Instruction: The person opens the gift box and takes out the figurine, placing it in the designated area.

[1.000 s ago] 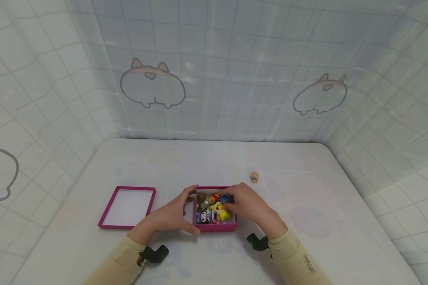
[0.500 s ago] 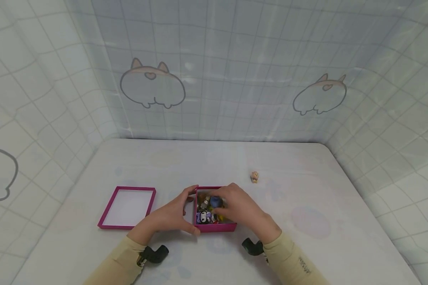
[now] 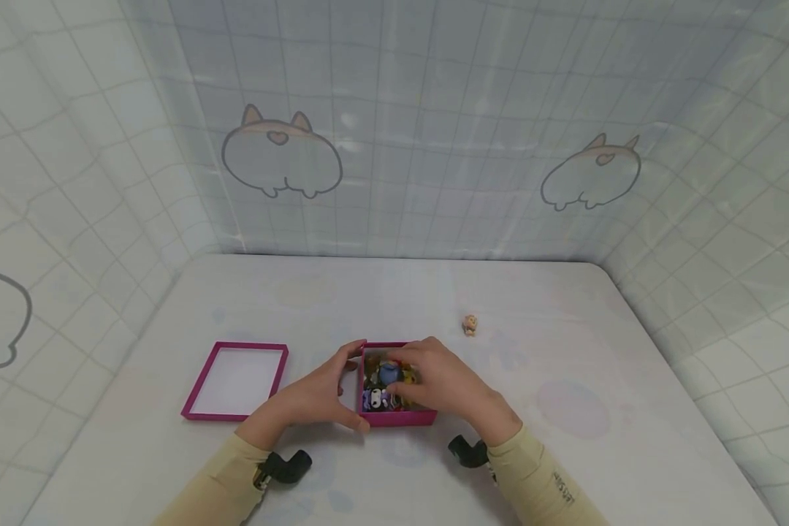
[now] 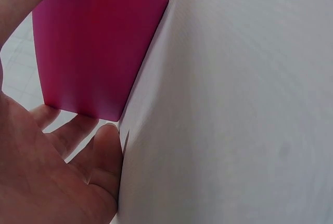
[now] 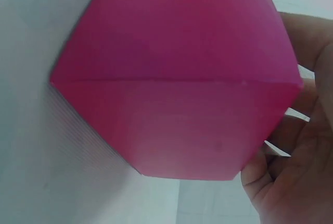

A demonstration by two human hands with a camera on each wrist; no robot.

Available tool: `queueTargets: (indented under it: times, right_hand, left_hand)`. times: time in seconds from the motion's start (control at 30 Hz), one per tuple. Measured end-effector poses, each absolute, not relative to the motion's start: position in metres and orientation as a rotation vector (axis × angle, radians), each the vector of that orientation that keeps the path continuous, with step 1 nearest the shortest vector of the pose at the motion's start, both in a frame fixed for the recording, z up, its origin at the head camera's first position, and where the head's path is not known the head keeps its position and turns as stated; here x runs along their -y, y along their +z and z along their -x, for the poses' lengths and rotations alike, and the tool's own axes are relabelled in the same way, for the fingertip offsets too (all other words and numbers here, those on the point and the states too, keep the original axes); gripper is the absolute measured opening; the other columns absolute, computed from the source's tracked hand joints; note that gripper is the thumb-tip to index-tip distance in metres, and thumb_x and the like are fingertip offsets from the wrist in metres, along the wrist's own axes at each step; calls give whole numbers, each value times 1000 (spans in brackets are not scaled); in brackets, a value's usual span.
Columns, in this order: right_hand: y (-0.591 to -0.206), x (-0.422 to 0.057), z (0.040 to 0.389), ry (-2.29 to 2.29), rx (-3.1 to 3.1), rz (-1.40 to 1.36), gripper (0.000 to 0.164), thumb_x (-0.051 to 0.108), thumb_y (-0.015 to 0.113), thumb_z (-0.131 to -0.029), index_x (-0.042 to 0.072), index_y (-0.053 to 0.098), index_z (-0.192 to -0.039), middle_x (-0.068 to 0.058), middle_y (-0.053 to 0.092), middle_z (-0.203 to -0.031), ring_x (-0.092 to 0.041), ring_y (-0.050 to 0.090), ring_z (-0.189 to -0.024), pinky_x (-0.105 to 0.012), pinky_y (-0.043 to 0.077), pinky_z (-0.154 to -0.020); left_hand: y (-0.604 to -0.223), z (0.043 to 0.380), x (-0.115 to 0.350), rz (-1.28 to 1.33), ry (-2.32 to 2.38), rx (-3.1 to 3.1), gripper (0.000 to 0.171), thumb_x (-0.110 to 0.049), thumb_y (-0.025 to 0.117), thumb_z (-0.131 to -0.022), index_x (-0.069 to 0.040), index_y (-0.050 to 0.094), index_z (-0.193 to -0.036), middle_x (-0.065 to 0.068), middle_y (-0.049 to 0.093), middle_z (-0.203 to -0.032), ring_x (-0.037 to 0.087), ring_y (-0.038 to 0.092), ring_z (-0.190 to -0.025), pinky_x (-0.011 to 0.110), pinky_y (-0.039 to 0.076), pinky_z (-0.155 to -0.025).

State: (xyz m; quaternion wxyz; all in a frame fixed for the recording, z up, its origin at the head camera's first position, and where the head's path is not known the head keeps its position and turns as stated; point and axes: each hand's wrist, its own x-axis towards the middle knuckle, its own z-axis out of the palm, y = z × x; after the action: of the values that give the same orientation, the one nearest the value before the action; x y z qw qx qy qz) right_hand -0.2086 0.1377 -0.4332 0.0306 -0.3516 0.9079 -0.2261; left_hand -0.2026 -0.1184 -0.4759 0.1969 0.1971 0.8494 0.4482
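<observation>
An open magenta box (image 3: 404, 418) stands on the table in the head view, filled with several small toy figures, including a purple, black and white figurine (image 3: 375, 399). My left hand (image 3: 318, 391) grips its left end, thumb at the front corner and fingers at the back; the left wrist view shows the box's magenta side (image 4: 93, 47) beside those fingers. Inside the box, my right hand (image 3: 443, 380) pinches a rounded blue toy figure (image 3: 389, 373) between thumb and fingers. The right wrist view has only the box's outer walls (image 5: 177, 125) and part of that hand, so the fingertips are hidden there.
The magenta-rimmed lid (image 3: 235, 381) lies inside-up on the table, left of the box. A small tan figurine (image 3: 470, 325) is beyond the box to the right. Gridded curtains (image 3: 434, 146) with dog drawings enclose the back and sides.
My right hand has moved left inside the box, bringing the blue toy figure from the right side toward the middle. The left hand and the box have stayed in place.
</observation>
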Motion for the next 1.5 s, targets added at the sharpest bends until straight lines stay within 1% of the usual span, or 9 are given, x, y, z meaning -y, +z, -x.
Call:
queueTargets:
  times: [0.2,0.33,0.5,0.73,0.87,1.03,1.17,1.33,1.5]
  right_hand:
    - [-433,-136,209,-596,-2809,1138,53,39,73,-90,10,63,-133,2,64,-128,-13,59,-112,-38,41,-103]
    - [-435,-134,208,-571,-2829,1089,53,40,73,-90,12,63,-133,4,66,-124,-15,58,-109,-39,43,-101]
    - [-436,-132,208,-584,-2832,1056,53,40,74,-89,14,62,-134,6,66,-121,-16,57,-106,-41,45,-99]
    - [-434,-133,204,-730,-2846,908,63,37,82,-82,14,60,-136,1,58,-118,-11,56,-100,-30,52,-87]
    - [-434,-134,203,-878,-2844,854,62,30,85,-79,12,63,-134,2,55,-116,-9,57,-98,-26,53,-83]
    - [-433,-135,204,-984,-2835,836,57,26,85,-79,12,65,-131,3,53,-112,-8,57,-95,-24,54,-80]
    - [-433,-136,205,-1006,-2829,852,56,23,85,-79,12,65,-130,3,52,-114,-9,57,-96,-25,54,-80]
    - [-433,-137,206,-1042,-2804,823,55,22,86,-78,13,65,-128,4,59,-120,-9,59,-100,-28,54,-84]
    - [-430,-137,207,-1051,-2793,746,62,21,86,-79,14,60,-134,2,61,-124,-11,61,-103,-30,54,-86]
  left_hand:
    - [-476,203,118,-549,1243,-2390,130,-52,94,-56,-30,13,-156,-2,29,-154,21,37,-135,44,49,-97]
    - [-476,203,118,-547,1244,-2390,131,-52,94,-56,-28,13,-156,-2,28,-154,22,37,-135,45,49,-97]
    - [-475,202,118,-541,1249,-2380,130,-51,94,-56,-30,13,-156,-1,28,-155,22,37,-136,45,49,-98]
    - [-476,202,117,-529,1243,-2386,129,-50,94,-56,-31,14,-155,-1,28,-155,23,37,-136,46,49,-98]
    - [-476,202,117,-519,1239,-2383,129,-51,94,-56,-32,14,-155,0,28,-155,23,37,-136,46,49,-98]
    - [-474,202,117,-525,1239,-2383,130,-51,94,-56,-31,13,-155,-1,28,-155,22,37,-136,45,48,-99]
    - [-473,202,117,-525,1242,-2379,129,-51,94,-56,-31,13,-155,-1,28,-155,22,37,-136,46,48,-99]
    - [-474,202,117,-521,1242,-2380,129,-50,94,-56,-32,14,-155,-1,28,-155,23,37,-136,46,48,-99]
    - [-475,202,117,-522,1241,-2383,128,-50,94,-56,-32,14,-155,0,29,-155,23,37,-136,45,48,-99]
